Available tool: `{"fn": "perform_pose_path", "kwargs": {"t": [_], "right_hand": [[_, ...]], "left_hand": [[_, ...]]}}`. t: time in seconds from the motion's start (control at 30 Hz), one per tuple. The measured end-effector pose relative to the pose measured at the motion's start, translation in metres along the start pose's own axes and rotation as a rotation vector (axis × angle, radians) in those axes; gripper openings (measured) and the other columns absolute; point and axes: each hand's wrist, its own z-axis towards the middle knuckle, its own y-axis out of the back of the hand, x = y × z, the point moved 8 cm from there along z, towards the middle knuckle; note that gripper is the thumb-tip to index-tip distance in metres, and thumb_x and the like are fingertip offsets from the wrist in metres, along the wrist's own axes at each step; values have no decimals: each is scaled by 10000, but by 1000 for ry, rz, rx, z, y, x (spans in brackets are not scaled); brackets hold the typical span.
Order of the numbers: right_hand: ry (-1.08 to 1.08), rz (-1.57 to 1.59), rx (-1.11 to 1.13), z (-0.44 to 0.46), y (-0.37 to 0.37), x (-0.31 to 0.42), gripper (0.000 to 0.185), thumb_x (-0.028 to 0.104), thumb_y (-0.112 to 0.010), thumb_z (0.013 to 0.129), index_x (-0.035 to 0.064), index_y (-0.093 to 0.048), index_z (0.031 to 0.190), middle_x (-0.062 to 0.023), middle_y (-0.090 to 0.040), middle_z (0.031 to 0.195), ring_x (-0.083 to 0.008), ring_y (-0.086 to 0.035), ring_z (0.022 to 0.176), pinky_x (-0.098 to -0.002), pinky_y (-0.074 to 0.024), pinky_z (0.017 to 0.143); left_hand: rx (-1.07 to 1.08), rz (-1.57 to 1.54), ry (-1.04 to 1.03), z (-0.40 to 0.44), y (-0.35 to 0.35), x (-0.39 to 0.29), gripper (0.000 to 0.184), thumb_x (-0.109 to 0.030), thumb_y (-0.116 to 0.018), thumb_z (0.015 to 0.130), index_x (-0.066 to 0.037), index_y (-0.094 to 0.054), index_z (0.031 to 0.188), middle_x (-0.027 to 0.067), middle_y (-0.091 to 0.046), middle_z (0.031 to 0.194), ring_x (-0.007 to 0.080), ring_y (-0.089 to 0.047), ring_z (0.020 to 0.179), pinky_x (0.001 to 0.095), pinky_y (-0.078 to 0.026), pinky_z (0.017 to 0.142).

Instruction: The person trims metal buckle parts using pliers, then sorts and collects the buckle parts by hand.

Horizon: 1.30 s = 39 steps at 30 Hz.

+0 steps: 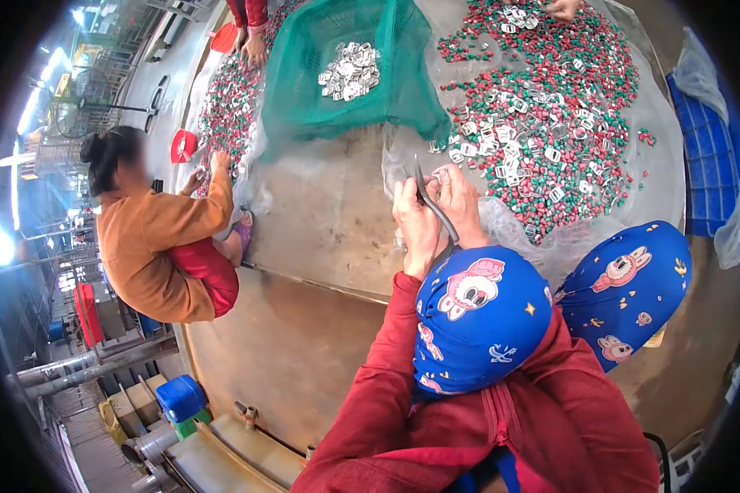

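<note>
Hands are held close together just beyond a raised knee in blue patterned cloth, the left hand beside the right hand, with fingers bent. Between them a dark curved tool is held; by which hand it is gripped, and how far each is closed, cannot be told. Just beyond, to the right, red and green pieces and white buckles are spread over clear plastic on the surface. More buckles are heaped in a green basket on the far side, draped with net. To the left, another strip of pieces is touched by other people's hands; a red dish is set beside it. A blue crate is seen at the right.
</note>
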Motion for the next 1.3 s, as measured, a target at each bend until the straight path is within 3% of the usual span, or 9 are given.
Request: {"fn": "perform_pose_path", "kwargs": {"t": [0.17,0.27,0.3,0.53,0.67,0.87,1.03,1.1,1.3], "right_hand": [[-69,256,-58,9,5,-14,196,151,-434,951,10,-557,895,-137,-632,739,-277,-623,610,-402,-462,543],[-516,544,60,-4,-4,-33,185,115,-444,942,-18,-564,897,-128,-623,735,-191,-599,616,-360,-468,556],[-537,545,45,-7,-3,-34,182,101,-461,925,-45,-560,884,-141,-609,717,-189,-592,650,-362,-466,584],[-392,112,-20,-13,-6,-74,196,114,-446,905,-35,-564,857,-235,-609,790,-417,-595,791,-457,-441,676],[-336,-4,-81,-20,-11,-78,183,143,-468,904,-22,-538,870,-241,-604,808,-429,-586,802,-461,-436,672],[-348,-39,-4,-27,-15,-36,171,138,-423,945,8,-484,851,-209,-602,777,-372,-599,742,-427,-445,624],[15,105,172,-23,-23,14,223,87,-384,958,29,-534,1111,-149,-644,817,-239,-614,666,-352,-458,600],[-82,85,227,-25,-21,9,234,79,-382,953,24,-550,1106,-148,-652,825,-236,-620,675,-338,-464,603],[-490,422,82,-38,-13,-37,247,60,-412,907,-43,-637,902,-119,-668,764,-158,-613,666,-288,-475,589]], "left_hand": [[83,2,-233,-5,-4,-14,140,8,-655,789,-13,-636,926,109,-534,836,221,-567,710,321,-451,616],[156,66,-332,-9,-5,-19,145,31,-650,773,-6,-616,910,116,-500,810,252,-547,706,342,-443,600],[194,22,-353,-13,-7,-20,213,98,-522,753,2,-552,941,159,-439,837,347,-517,731,400,-422,603],[148,43,-380,-31,-10,-2,269,64,-523,758,-42,-566,1001,154,-452,863,363,-559,732,428,-441,583],[160,62,-341,-36,-11,15,251,39,-533,769,-54,-571,999,143,-459,861,361,-568,702,425,-445,555],[121,22,-254,-29,0,37,183,28,-594,764,-35,-596,937,126,-502,847,314,-581,713,382,-456,582],[87,-79,-68,-4,22,22,129,13,-672,763,-12,-647,887,88,-577,849,210,-608,764,311,-479,653],[117,-157,-29,-5,21,26,117,-9,-670,777,-7,-629,887,111,-563,855,238,-598,762,326,-476,637],[216,41,-354,-25,5,-6,113,-57,-608,827,-26,-516,884,167,-451,812,384,-514,653,438,-409,547]]}}
